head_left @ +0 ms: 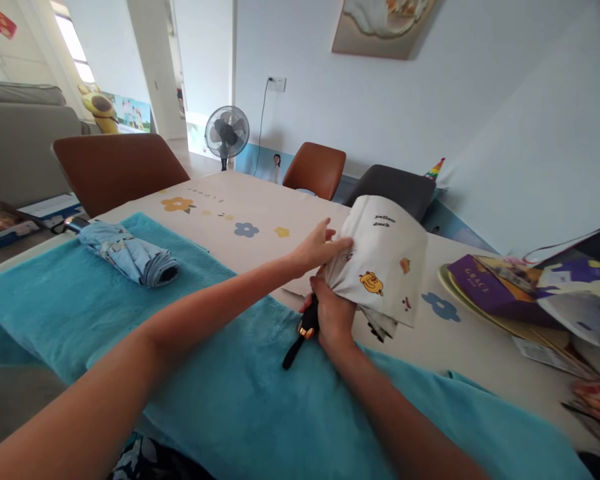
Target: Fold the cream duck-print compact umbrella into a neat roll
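The right hand [335,313] is clasping the white umbrella [387,260] at its seven-o'clock handle [307,325] end — likely firmest; the left hand [314,252], fingers parted, is touching probably light, floppy cloth.

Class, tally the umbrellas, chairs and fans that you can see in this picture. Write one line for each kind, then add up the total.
Umbrellas: 2 (white umbrella in the right hand, blue umbrella lying on the teal cloth)
Chairs: 3 (large brown chair, smaller brown chair, dark chair)
Fans: 1 (round fan)
Total: 6
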`<state>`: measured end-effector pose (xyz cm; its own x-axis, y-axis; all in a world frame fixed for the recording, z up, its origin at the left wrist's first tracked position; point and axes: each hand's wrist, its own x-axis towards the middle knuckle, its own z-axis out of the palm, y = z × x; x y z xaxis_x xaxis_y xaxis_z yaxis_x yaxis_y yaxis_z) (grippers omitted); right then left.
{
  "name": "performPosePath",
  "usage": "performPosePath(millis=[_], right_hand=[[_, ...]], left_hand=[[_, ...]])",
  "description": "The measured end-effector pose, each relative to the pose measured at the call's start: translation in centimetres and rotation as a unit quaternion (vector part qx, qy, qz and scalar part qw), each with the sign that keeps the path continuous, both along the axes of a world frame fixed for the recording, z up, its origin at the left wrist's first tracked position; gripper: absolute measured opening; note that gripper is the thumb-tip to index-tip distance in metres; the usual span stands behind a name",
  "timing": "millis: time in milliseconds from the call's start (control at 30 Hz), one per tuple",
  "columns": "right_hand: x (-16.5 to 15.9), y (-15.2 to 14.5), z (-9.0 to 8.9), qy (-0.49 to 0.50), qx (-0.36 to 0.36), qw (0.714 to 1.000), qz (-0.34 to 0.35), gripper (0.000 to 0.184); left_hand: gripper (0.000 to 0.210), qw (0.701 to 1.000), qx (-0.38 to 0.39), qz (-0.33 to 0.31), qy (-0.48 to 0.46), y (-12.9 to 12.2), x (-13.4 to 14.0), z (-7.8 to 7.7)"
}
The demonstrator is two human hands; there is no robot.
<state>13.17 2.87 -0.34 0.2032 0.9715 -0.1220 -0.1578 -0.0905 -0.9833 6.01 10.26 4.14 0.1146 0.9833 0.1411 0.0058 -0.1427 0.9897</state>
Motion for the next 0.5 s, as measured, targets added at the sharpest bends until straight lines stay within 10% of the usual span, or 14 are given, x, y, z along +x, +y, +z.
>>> performPosePath(millis=[200,500], right_hand=[[1.0,0.8,-0.2,0.04,-0.099,0.993,0.042,0.018],[0.8,1.1,-0.9,0.126,-0.088,0.985,0.077,0.021]], left_hand=[[0.064,0.941,0.221,-0.038,0.252,-1.7,1.4,0.0],[0.039,0.845,0.265,-0.106,0.453,-1.9,2.1,-1.8]])
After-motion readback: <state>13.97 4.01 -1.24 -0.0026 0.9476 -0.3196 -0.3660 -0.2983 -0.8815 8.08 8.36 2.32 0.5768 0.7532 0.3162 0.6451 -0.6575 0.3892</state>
